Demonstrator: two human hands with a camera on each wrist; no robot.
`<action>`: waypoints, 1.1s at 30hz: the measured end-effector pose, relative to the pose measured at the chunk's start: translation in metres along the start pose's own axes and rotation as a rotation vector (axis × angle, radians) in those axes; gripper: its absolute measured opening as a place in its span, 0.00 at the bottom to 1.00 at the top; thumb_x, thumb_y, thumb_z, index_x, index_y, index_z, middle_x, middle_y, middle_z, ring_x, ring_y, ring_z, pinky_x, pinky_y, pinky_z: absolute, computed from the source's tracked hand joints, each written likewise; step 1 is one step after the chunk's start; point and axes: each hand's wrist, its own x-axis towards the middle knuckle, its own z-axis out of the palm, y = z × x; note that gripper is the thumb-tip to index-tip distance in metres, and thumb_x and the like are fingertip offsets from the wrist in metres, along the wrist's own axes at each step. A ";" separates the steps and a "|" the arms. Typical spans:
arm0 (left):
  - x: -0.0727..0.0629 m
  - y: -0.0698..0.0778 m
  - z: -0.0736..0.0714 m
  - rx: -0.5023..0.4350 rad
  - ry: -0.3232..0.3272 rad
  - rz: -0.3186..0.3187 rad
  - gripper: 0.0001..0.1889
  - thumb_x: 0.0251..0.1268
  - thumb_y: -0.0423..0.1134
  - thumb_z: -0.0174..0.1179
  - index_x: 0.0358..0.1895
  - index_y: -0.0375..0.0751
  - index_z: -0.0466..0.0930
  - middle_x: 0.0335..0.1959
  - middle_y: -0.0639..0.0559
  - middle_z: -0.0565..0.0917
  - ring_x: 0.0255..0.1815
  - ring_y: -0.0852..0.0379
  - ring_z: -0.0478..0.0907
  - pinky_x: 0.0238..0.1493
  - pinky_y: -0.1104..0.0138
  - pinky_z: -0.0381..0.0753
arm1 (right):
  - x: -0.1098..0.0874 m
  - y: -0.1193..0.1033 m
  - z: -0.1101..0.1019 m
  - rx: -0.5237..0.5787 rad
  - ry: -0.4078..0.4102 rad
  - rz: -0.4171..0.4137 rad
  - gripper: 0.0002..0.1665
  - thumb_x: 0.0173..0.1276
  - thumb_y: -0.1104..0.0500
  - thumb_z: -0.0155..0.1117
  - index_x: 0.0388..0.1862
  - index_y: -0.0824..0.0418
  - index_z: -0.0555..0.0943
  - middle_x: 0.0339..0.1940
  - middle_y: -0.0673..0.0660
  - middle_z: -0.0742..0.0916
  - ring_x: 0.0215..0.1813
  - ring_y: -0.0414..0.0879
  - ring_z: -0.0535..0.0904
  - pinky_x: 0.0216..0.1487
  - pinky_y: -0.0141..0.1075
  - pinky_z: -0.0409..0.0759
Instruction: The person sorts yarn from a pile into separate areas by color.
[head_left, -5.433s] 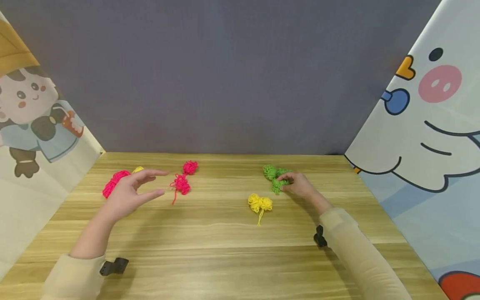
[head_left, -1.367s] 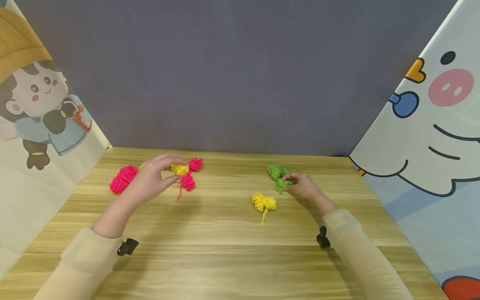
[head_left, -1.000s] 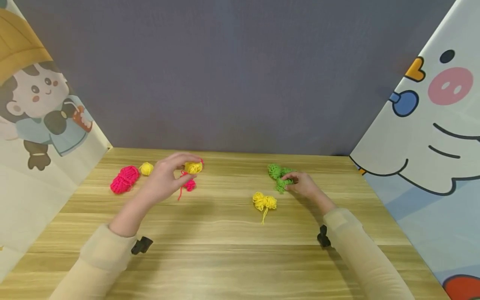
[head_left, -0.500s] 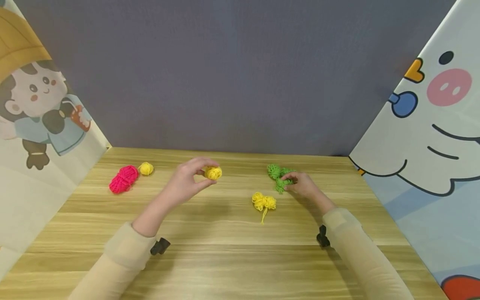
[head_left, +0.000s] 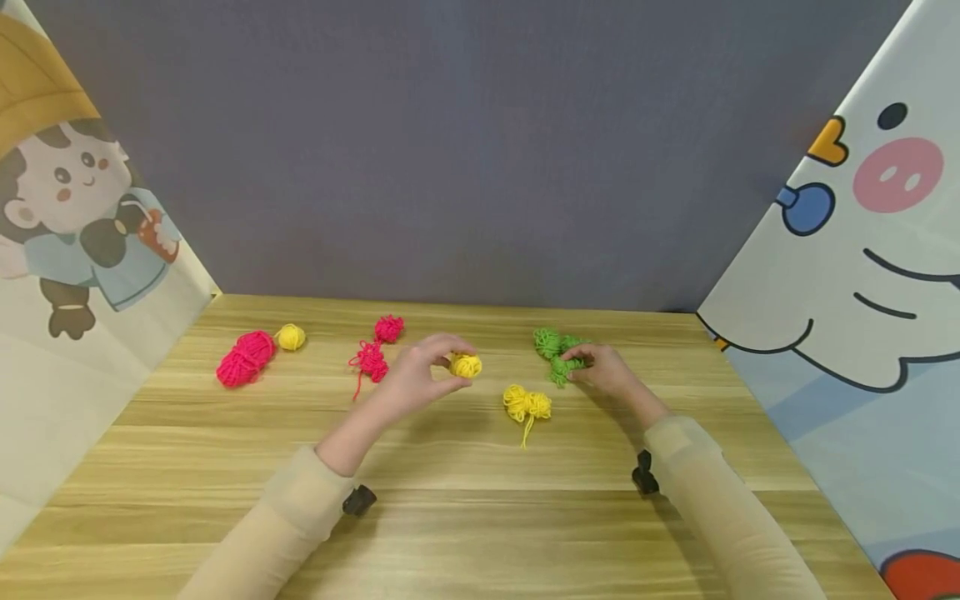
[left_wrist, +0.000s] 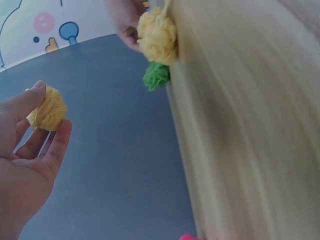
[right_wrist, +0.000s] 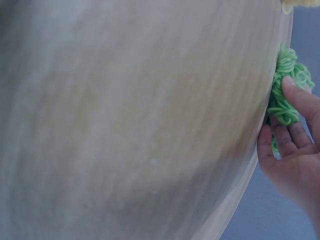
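My left hand (head_left: 422, 377) pinches a small yellow ball of yarn (head_left: 467, 365) between thumb and fingers, held up over the middle of the table. The left wrist view shows the same yarn ball (left_wrist: 48, 110) at the fingertips, clear of the table. My right hand (head_left: 606, 372) grips one of the green yarn balls (head_left: 561, 370) at the back right, thumb on its near side; in the right wrist view the green yarn (right_wrist: 286, 102) lies between thumb and fingers. Between the hands sits a yellow yarn bundle (head_left: 527, 403) with a loose tail.
On the left lie a large pink skein (head_left: 246, 359) and a yellow yarn ball (head_left: 290, 337). Two pink yarn balls (head_left: 371, 360) rest near the back, left of my left hand. A dark grey panel (head_left: 457, 167) rises behind the wooden table (head_left: 480, 517), with printed panels at both sides.
My left hand picked up a yellow yarn ball at the left and carried it rightward, past the pink balls, to mid-table. The right hand has stayed at the green yarn.
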 end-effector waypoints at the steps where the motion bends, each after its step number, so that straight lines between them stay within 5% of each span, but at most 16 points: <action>1: 0.001 -0.001 0.003 -0.008 -0.006 0.004 0.20 0.50 0.32 0.70 0.49 0.41 0.80 0.50 0.50 0.81 0.49 0.55 0.78 0.44 0.66 0.83 | 0.000 0.000 0.000 0.001 -0.002 0.000 0.17 0.61 0.63 0.67 0.50 0.59 0.81 0.57 0.65 0.80 0.61 0.62 0.72 0.60 0.55 0.72; 18: 0.008 -0.019 0.043 -0.031 -0.164 -0.122 0.20 0.51 0.34 0.70 0.51 0.41 0.80 0.52 0.51 0.81 0.50 0.56 0.77 0.47 0.70 0.80 | -0.001 -0.002 0.000 0.007 -0.008 0.012 0.17 0.61 0.64 0.66 0.51 0.59 0.81 0.57 0.64 0.79 0.61 0.62 0.72 0.60 0.54 0.73; 33: 0.021 -0.030 0.054 0.086 -0.312 -0.111 0.19 0.48 0.32 0.71 0.47 0.40 0.82 0.48 0.49 0.83 0.50 0.54 0.78 0.55 0.62 0.77 | 0.000 -0.002 0.000 0.005 0.000 0.008 0.17 0.60 0.65 0.67 0.50 0.60 0.81 0.57 0.65 0.79 0.62 0.62 0.71 0.61 0.55 0.71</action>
